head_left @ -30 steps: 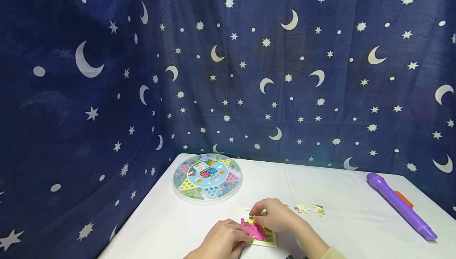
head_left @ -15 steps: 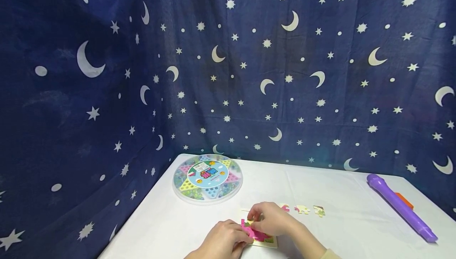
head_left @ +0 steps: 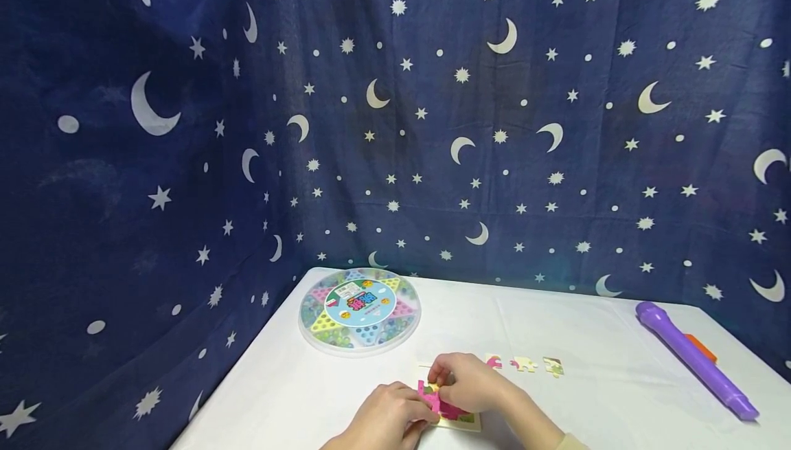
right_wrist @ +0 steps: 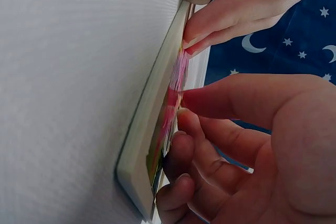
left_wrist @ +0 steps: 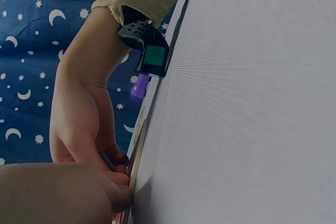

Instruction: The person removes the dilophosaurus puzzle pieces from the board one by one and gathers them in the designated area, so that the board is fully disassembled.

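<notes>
A small jigsaw puzzle board (head_left: 460, 425) with a pink picture on yellow and green lies near the front of the white table. My left hand (head_left: 395, 412) grips its left side, fingers on top and thumb at the edge in the right wrist view. Over the board's upper part, my right hand (head_left: 472, 381) pinches a puzzle piece between thumb and fingertips, right at the puzzle's surface. The piece is mostly hidden by the fingers. Both hands (left_wrist: 86, 129) come close together, with the board (right_wrist: 134, 166) seen nearly edge-on in the wrist views.
Behind the right hand lie loose puzzle pieces: a pink one (head_left: 494, 361), a cream one (head_left: 524, 365) and a brown-green one (head_left: 553, 367). A round marble game box (head_left: 360, 311) sits back left. On the right rests a purple stick-like toy (head_left: 695, 361) with an orange part.
My right hand has shifted slightly left and nearer over the board, uncovering the pink loose piece behind it. The left hand has stayed in place on the board.
</notes>
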`<state>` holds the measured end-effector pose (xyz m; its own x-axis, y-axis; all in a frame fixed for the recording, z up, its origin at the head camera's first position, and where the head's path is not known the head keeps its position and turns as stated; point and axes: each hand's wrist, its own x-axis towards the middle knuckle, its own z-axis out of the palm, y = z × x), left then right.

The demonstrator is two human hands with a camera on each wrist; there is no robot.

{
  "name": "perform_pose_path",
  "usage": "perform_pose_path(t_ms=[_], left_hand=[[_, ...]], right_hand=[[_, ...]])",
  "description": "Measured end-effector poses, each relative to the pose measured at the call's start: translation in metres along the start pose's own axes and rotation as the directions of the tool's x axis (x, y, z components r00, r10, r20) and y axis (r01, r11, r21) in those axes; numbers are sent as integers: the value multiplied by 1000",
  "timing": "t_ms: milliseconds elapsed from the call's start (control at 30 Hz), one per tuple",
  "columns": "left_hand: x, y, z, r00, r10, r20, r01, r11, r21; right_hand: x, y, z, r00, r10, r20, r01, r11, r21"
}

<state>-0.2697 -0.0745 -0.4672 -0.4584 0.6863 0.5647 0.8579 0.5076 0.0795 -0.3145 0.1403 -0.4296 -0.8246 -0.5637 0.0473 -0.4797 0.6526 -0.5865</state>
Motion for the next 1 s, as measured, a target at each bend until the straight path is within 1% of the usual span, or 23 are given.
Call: perform_pose_path(t_ms=[167,367,600,800,1000], left_hand=[[-1,0,0,1000,-2,1,2,1000,11],[-1,0,0,1000,1,-3,-1,1000,20],[0,2,1,999,30,-39,-29,999,43],[0,1,1,999,26,-38,-24,999,45],[-1,2,2,999,21,-44,-19,999,45]], right_hand=[[1,-1,0,1000,10,-9,-11,1000,-8],[1,-2,-2,1000,23,-7,-23,1000,21],[0,-1,-2,1000,11,-17,-10,999,38],[-1,-1,-2,1000,8,-18,-7,998,56],[-1,-1,-1,999,-25,-37,27,998,63]])
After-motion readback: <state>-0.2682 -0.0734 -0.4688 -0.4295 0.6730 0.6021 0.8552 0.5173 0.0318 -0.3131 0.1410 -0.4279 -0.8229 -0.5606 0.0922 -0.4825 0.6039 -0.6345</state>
